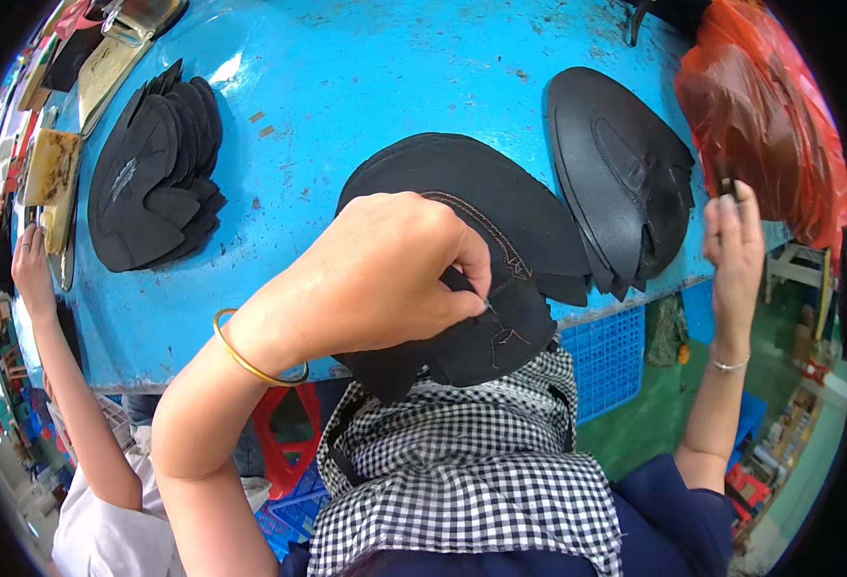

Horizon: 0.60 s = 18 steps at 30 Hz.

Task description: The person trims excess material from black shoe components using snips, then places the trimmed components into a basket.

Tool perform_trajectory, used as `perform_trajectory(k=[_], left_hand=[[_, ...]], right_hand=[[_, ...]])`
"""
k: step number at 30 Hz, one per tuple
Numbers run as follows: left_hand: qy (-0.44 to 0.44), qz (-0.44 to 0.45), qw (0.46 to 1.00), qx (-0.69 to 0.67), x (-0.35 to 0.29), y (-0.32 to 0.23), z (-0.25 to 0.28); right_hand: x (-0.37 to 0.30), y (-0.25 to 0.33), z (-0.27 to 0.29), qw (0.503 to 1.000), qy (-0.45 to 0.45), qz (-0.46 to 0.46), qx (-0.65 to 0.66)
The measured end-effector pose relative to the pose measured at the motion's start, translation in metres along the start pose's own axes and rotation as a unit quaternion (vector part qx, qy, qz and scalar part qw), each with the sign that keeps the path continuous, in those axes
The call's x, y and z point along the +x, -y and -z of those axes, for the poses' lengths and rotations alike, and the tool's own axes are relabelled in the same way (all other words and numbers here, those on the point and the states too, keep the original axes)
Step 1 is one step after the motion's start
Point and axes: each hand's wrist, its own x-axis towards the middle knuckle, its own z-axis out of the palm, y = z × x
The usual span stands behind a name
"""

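In front of me a black shoe upper (443, 163) lies at the table's near edge, its underside showing a curved line of brown stitching and loose thread ends. My left hand (385, 269), with a gold bangle at the wrist, rests over it. Thumb and forefinger are pinched together just above the stitching, and what they hold is too small to name. My right hand (736, 236) is raised off to the right, apart from the upper. Its fingers close round a small dark object (727, 188), blurred so that its kind is unclear.
Stacked black uppers lie on the blue table (366, 67) in a left pile (145, 183) and a right pile (616, 173). A red plastic bag (770, 115) bulges at the right edge. At far left, another person's hand (34, 269) is beside a yellowish block (50, 168).
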Motion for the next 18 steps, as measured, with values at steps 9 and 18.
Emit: perform_trajectory(k=[9, 18], left_hand=[[-0.078, -0.029, 0.992, 0.091, 0.004, 0.004, -0.007], [-0.070, 0.000, 0.994, 0.083, -0.004, 0.015, 0.009]], right_hand=[[-0.009, 0.034, -0.104, 0.803, 0.397, 0.396, -0.203], [0.008, 0.048, -0.118, 0.712, 0.476, 0.440, -0.270]])
